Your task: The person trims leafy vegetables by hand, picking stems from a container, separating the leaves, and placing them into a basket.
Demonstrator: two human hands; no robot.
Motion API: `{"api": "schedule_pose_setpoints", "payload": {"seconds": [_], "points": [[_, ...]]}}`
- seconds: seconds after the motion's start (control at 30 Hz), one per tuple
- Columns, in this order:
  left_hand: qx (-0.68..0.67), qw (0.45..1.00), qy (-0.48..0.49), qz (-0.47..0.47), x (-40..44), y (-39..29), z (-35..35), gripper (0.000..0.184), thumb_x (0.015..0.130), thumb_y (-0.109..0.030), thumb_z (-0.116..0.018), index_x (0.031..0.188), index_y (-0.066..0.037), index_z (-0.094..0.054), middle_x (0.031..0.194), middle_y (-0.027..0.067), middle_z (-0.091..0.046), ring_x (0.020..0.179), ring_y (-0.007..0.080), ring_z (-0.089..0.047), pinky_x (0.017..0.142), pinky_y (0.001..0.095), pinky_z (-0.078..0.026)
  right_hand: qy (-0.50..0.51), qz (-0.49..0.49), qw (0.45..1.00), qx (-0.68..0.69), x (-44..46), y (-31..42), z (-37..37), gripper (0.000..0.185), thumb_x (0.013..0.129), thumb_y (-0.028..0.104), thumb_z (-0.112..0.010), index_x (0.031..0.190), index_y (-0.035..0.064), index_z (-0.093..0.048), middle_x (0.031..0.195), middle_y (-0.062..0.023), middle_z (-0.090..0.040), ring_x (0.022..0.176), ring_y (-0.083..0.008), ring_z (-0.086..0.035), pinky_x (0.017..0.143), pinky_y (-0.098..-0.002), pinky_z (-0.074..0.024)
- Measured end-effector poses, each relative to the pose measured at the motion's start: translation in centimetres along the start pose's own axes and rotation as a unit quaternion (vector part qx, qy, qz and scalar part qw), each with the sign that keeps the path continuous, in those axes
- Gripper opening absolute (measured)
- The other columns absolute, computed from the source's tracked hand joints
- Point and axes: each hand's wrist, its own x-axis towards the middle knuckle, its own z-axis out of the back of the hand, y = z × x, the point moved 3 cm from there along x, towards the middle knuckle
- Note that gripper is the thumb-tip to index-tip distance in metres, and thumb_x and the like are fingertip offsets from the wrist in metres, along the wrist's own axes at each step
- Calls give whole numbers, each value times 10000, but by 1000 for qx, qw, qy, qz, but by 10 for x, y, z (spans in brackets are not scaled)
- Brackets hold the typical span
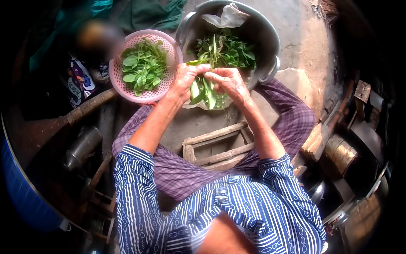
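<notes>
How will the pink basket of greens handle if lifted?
The pink basket is probably light for its size, given its perforated wall. The leafy greens lie loose inside, so they would likely shift if it tilts.

Blue shirt, white-striped with chain motifs; purple checked legwear.

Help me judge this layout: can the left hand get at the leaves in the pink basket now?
Probably yes: the left hand is beside the pink basket, whose leaves lie uncovered. It and the right hand seem to be pinching greens, though, so it may need to let go first.
</notes>
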Motion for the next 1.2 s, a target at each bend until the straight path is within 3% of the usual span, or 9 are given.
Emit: {"api": "schedule_pose_setpoints", "payload": {"seconds": [0.1,0.23,0.27,0.37,0.6,0.77,1.0,1.1,1.2], "points": [[10,1000,4,-13,-1,-1,0,163,774,-84,-646,897,17,-610,782,48,-616,682,116,-587,624,231,-479,-53,54,991,-108,5,4,10,323,766,298,-670,850,-14,-655,689,-35,-624,601,-65,-544,539,-221,-430],[93,994,37,-47,2,-7,2,206,784,-97,-645,946,24,-604,806,57,-624,706,121,-598,626,231,-486,-26,-2,998,62,12,5,19,286,774,272,-675,879,9,-633,721,-15,-613,532,-36,-454,483,-177,-362],[127,990,44,-45,2,-6,2,209,783,-94,-644,952,22,-605,806,58,-626,698,118,-595,625,228,-483,-7,5,994,107,14,4,19,248,790,243,-657,865,9,-624,699,-6,-594,506,-20,-416,452,-162,-312],[160,986,35,-23,-4,-9,-6,189,785,-82,-629,949,10,-609,771,51,-621,661,105,-580,613,220,-474,19,13,984,177,17,-3,23,172,802,176,-625,798,7,-594,617,32,-506,495,-34,-404,451,-176,-303],[178,984,4,-12,-5,-14,-6,140,783,-91,-622,892,-3,-615,708,9,-595,611,75,-547,562,202,-442,15,-14,974,224,20,-10,25,152,795,155,-616,728,30,-561,581,45,-457,481,-35,-372,458,-188,-283],[202,978,35,-27,-4,-17,-6,119,773,-92,-639,867,-19,-631,729,-6,-601,621,61,-537,576,190,-425,56,11,984,168,23,-12,29,127,772,135,-622,709,47,-557,547,54,-448,461,-31,-363,440,-189,-275],[228,972,39,-36,-4,-14,-7,188,748,-95,-669,907,0,-639,760,12,-621,651,70,-545,602,199,-428,25,33,990,132,20,-6,27,122,751,115,-612,665,61,-543,547,60,-446,454,-24,-364,415,-190,-262],[248,968,21,-19,-5,-15,-6,178,743,-95,-668,888,5,-644,749,14,-621,644,71,-538,597,201,-425,24,21,997,73,22,-11,25,99,742,145,-631,752,70,-568,613,63,-470,511,-13,-379,452,-169,-273],[260,965,25,-20,-3,-18,-6,162,736,-91,-666,862,8,-648,724,16,-615,613,68,-523,567,206,-420,-8,53,999,-12,26,-13,26,103,703,119,-591,697,18,-570,563,52,-482,531,-36,-416,471,-206,-353]]}}
